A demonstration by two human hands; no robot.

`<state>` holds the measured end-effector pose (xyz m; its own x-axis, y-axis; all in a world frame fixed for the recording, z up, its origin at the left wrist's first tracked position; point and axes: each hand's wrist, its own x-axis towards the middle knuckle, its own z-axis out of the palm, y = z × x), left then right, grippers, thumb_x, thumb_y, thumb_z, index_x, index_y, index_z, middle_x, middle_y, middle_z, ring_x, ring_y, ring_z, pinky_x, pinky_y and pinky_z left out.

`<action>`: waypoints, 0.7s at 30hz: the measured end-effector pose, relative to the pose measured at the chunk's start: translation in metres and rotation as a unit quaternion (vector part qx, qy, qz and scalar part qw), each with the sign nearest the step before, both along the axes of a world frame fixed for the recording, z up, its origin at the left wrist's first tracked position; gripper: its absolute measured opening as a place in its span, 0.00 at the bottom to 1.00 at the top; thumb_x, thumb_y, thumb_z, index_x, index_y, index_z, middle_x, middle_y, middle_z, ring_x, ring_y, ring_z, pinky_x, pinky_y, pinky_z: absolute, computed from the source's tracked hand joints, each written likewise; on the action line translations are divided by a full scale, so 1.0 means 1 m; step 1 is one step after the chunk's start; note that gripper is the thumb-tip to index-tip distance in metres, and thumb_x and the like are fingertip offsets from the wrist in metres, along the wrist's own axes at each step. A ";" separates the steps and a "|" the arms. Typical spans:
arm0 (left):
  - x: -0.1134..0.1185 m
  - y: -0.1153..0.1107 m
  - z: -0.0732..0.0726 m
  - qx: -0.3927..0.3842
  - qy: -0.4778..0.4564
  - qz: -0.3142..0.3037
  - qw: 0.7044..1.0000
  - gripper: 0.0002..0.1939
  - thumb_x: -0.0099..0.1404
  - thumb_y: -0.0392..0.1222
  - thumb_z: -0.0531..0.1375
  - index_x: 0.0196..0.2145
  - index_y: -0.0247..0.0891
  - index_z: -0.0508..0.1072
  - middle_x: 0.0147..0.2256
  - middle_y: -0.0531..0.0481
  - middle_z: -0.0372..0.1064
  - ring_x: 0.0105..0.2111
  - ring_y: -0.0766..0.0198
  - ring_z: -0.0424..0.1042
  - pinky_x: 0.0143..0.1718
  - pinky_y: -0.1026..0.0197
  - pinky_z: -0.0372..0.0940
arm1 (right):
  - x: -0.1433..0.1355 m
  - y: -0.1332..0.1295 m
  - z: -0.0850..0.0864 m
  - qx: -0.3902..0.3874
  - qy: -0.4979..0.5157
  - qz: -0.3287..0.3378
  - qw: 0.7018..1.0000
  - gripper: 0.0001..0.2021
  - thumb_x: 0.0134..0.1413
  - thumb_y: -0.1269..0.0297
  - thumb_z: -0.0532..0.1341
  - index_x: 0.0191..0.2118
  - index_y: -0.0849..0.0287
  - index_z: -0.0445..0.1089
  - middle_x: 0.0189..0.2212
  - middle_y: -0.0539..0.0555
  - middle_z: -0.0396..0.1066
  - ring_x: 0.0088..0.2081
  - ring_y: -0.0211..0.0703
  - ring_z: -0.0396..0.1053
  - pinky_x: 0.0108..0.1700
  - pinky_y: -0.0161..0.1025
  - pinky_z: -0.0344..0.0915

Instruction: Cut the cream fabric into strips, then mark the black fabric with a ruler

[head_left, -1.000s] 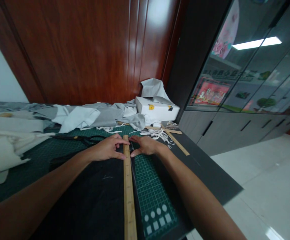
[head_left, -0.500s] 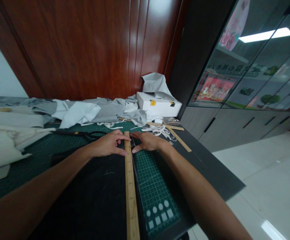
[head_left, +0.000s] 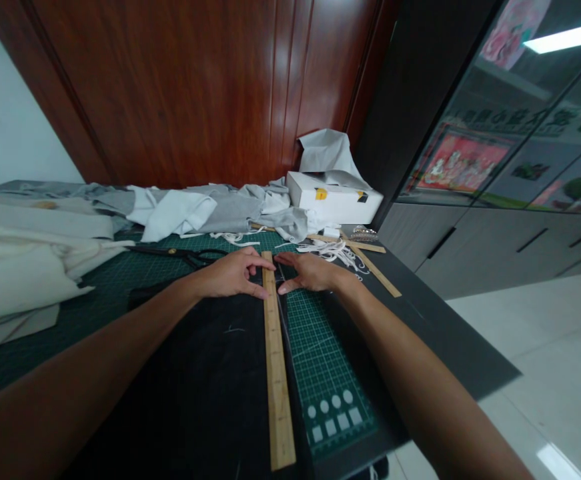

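Observation:
A wooden ruler [head_left: 275,360] lies lengthwise along the right side of a black cloth [head_left: 195,380], its near end pointing toward me. My left hand [head_left: 233,273] rests on the cloth at the ruler's far end; thumb and index finger reach apart onto the ruler, while the other fingers are bent. Just right of the ruler, my right hand [head_left: 311,272] lies low over the cloth's edge with fingers stretched and thumb spread away from them. Whether its fingertips touch the ruler, I cannot tell. Beneath everything is a green cutting mat [head_left: 320,353].
Black scissors [head_left: 185,253] lie beyond my left hand. Cream fabric [head_left: 25,267] is piled at the left, grey and white scraps [head_left: 175,210] along the back. A white box [head_left: 335,197], white cords [head_left: 333,251] and crossed wooden strips [head_left: 375,270] are at the back right.
The view has shifted, so the whole scene sits further right and slightly higher, and the ruler's near end now shows. Both hands keep about the same places at the ruler's far end.

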<state>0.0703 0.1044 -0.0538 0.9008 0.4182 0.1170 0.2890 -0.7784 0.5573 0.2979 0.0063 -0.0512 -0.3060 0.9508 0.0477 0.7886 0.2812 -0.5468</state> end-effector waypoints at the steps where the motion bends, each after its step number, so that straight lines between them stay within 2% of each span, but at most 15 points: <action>1: 0.000 0.000 0.000 0.001 -0.001 -0.002 1.000 0.39 0.49 0.65 0.72 0.54 0.43 0.78 0.43 0.48 0.61 0.39 0.60 0.66 0.38 0.60 0.66 | 0.000 0.000 0.000 -0.001 0.001 0.000 1.000 0.47 0.47 0.54 0.77 0.69 0.63 0.59 0.69 0.69 0.59 0.68 0.64 0.59 0.69 0.57 0.56; 10: 0.000 0.003 -0.004 0.011 -0.009 -0.014 1.000 0.39 0.49 0.65 0.72 0.54 0.43 0.78 0.42 0.48 0.62 0.37 0.61 0.66 0.38 0.59 0.67 | 0.001 0.000 -0.003 -0.005 0.010 -0.004 1.000 0.46 0.47 0.57 0.77 0.70 0.58 0.59 0.69 0.66 0.60 0.68 0.61 0.59 0.69 0.58 0.56; 14: 0.000 0.002 -0.005 0.008 -0.009 -0.011 1.000 0.39 0.49 0.64 0.72 0.54 0.42 0.78 0.43 0.48 0.61 0.39 0.60 0.66 0.40 0.58 0.68 | 0.000 -0.001 -0.003 -0.006 0.011 -0.007 1.000 0.46 0.47 0.56 0.77 0.69 0.60 0.60 0.69 0.66 0.60 0.69 0.61 0.59 0.69 0.57 0.56; 21: -0.002 -0.002 -0.008 -0.004 -0.025 0.000 1.000 0.37 0.49 0.63 0.73 0.53 0.43 0.78 0.56 0.44 0.56 0.40 0.62 0.67 0.42 0.55 0.71 | -0.001 -0.003 -0.001 -0.010 0.007 -0.007 1.000 0.47 0.48 0.57 0.77 0.70 0.62 0.58 0.69 0.68 0.59 0.69 0.61 0.59 0.69 0.56 0.56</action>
<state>0.0685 0.1027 -0.0619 0.8939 0.4190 0.1592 0.2602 -0.7743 0.5768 0.2970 0.0036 -0.0518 -0.2917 0.9560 0.0325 0.7852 0.2587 -0.5626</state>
